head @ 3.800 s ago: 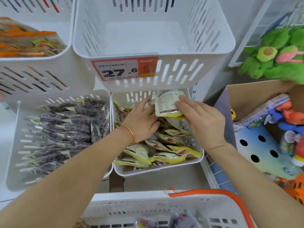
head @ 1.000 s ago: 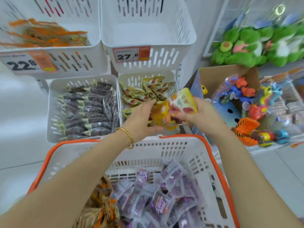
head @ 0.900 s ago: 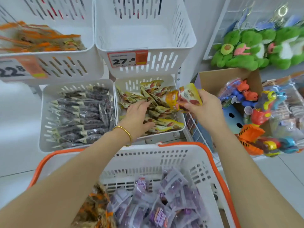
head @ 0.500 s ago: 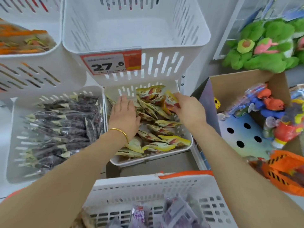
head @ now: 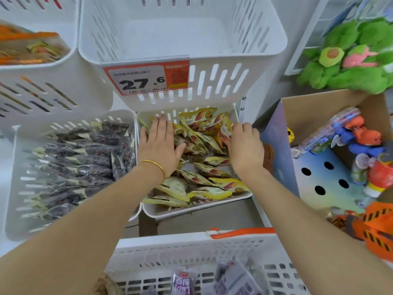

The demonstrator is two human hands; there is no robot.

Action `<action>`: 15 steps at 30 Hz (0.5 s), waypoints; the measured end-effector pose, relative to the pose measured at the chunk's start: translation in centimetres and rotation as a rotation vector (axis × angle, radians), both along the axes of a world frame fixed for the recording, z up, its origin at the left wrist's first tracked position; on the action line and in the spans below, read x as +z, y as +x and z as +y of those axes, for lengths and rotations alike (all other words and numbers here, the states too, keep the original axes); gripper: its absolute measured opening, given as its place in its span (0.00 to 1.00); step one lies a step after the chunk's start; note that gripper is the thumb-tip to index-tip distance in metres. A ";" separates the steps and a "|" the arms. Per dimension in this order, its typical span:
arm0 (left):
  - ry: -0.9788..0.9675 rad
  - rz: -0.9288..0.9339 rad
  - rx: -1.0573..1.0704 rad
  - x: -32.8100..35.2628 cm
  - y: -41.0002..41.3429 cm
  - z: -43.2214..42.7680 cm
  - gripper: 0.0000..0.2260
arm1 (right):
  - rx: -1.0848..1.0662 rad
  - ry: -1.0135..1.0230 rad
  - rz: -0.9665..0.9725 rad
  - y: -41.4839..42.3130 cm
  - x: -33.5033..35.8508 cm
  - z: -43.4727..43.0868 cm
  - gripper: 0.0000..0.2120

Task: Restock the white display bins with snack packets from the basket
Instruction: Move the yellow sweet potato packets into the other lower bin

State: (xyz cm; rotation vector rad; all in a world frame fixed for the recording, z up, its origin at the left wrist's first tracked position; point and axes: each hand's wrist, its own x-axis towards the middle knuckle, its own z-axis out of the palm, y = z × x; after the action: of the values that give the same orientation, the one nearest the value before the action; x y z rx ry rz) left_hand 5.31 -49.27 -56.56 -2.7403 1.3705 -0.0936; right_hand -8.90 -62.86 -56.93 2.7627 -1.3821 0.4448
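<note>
Presses the left hand (head: 159,145) flat, fingers straight, on the packets (head: 204,173) in the lower bin (head: 191,209), seemingly to level the heap. Curls the right hand (head: 244,145) over packets at the bin's right wall, likely tucking them in; grip or mere touch, cannot tell. Leaves scant headroom beneath the upper bin (head: 180,35); offers open withdrawal toward the front rim, with the basket (head: 191,245) just below.

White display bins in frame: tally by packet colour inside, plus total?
Orange-packet bin: 1
Dark-packet bin: 1
Yellow-packet bin: 1
Bin with no packets showing: 1
Total: 4
</note>
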 end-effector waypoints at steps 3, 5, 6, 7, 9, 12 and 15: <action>-0.009 -0.003 -0.008 0.4 0.9 -0.1 0.32 | -0.065 0.066 0.006 1.6 0.4 -0.6 0.12; -0.022 0.014 -0.013 0.5 1.1 0.0 0.32 | -0.095 0.122 0.013 2.5 0.7 -0.9 0.14; -0.032 0.021 -0.015 0.5 1.0 0.1 0.32 | -0.095 0.134 0.031 2.7 0.8 -0.9 0.15; -0.041 0.024 -0.018 0.4 1.0 0.1 0.32 | -0.094 0.136 0.051 2.9 0.8 -0.9 0.15; -0.054 0.032 -0.024 0.2 0.9 0.2 0.32 | -0.106 0.142 0.071 3.0 1.0 -0.9 0.16; -0.064 0.046 -0.013 0.1 1.0 0.2 0.32 | -0.128 0.138 0.047 1.9 1.1 -0.9 0.20; -0.079 0.041 -0.006 -0.3 1.2 0.2 0.31 | 0.033 0.007 -0.187 -0.4 -0.3 0.6 0.26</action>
State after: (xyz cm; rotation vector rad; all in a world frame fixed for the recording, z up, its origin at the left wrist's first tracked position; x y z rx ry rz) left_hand 6.48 -49.06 -56.84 -2.8172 1.4155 -0.0950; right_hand -9.29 -62.22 -57.20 2.8152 -1.3759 0.7184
